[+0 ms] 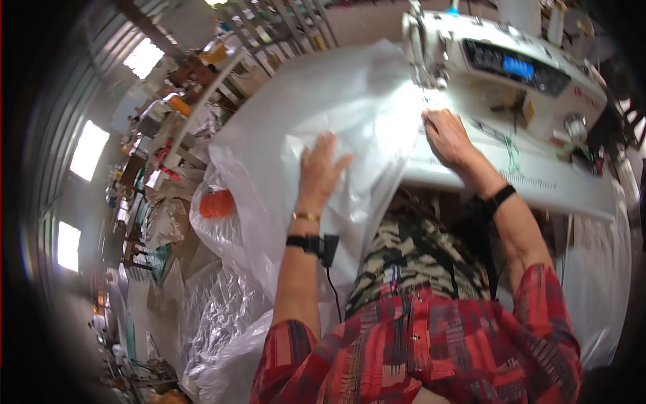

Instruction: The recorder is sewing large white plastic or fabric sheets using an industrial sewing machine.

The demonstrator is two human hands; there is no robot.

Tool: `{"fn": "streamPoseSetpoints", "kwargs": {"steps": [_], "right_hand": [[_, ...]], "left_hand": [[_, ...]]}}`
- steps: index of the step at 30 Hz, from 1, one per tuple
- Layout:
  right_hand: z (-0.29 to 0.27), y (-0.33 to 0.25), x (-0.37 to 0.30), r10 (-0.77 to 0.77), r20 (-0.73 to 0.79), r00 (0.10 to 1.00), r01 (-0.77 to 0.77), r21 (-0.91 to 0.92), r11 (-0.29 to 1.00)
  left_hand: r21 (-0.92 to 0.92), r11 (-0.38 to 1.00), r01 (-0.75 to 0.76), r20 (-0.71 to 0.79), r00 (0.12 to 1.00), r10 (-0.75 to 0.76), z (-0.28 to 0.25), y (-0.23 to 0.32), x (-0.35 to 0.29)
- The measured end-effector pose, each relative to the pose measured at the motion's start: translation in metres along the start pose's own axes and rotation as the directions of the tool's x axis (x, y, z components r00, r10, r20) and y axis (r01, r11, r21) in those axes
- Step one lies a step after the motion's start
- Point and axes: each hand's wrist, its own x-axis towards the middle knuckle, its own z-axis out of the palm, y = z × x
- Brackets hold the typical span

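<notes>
a flat white sewing table [575, 197] carries a white sewing machine [567, 110], a broad translucent plastic sheet [269, 124] and a thin green string [513, 158].

Grey slatted rack [270, 27] as landmark. Left of it: bright window [143, 58]. Farther left, lower: second window [89, 150], then third window [68, 246], all glaring white, along ribbed grey wall [52, 158]. Below-left of rack: cluttered brown furniture [194, 71], details blurred.

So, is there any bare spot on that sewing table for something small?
A small patch of white tabletop, between the green thread, the ruler marks and the knob, looks bare. Crowded: below the sewing head, beside the right hand, and leftward, where the plastic sheet spreads beneath the left hand.
</notes>
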Motion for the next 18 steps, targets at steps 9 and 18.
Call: {"fn": "streamPoseSetpoints", "kwargs": {"steps": [9, 18], "right_hand": [[-0.012, -0.090, -0.099, 0.008, -0.087, 0.996, 0.030, 0.429, 0.903], [0.079, -0.127, -0.132, 0.228, 0.699, 0.677, -0.632, 0.395, 0.666]], "left_hand": [[-0.071, 0.997, -0.016, 0.123, 0.992, 0.025, 0.007, -0.038, 0.046], [-0.129, 0.991, -0.032, 0.113, 0.993, 0.046, 0.008, -0.032, 0.046]]}}
